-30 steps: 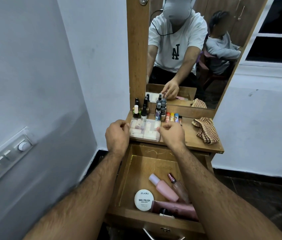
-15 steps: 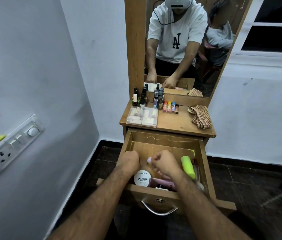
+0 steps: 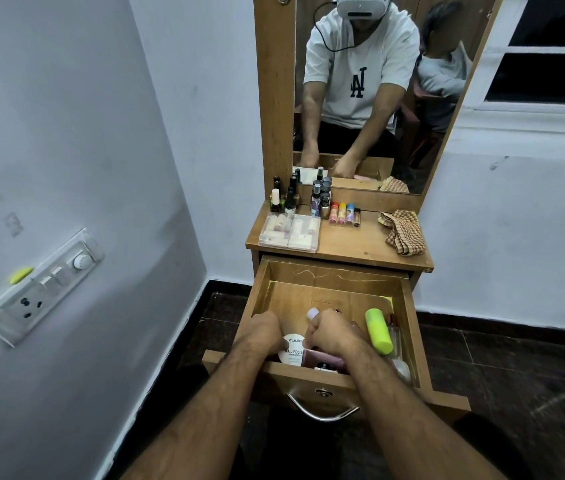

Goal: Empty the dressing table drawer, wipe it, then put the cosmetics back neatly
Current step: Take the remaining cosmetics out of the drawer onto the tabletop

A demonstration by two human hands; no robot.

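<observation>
Drawer (image 3: 329, 271) stands pulled out under the desk (image 3: 350, 245), half emptied. Our right hand (image 3: 331, 332) curls its fingers round a pink bottle (image 3: 312, 312); our left hand (image 3: 263, 332) is curled beside the white nail polish tub (image 3: 291, 348), but we cannot tell if it holds anything. Lifting both together, we risk knocking the green bottle (image 3: 378, 330) against the clear glass bottle (image 3: 395, 336) just beside it.

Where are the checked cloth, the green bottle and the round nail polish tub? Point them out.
checked cloth (image 3: 404, 232): head view, middle of its folds.
green bottle (image 3: 379, 330): head view, mid-body.
round nail polish tub (image 3: 293, 351): head view, printed lid.
</observation>
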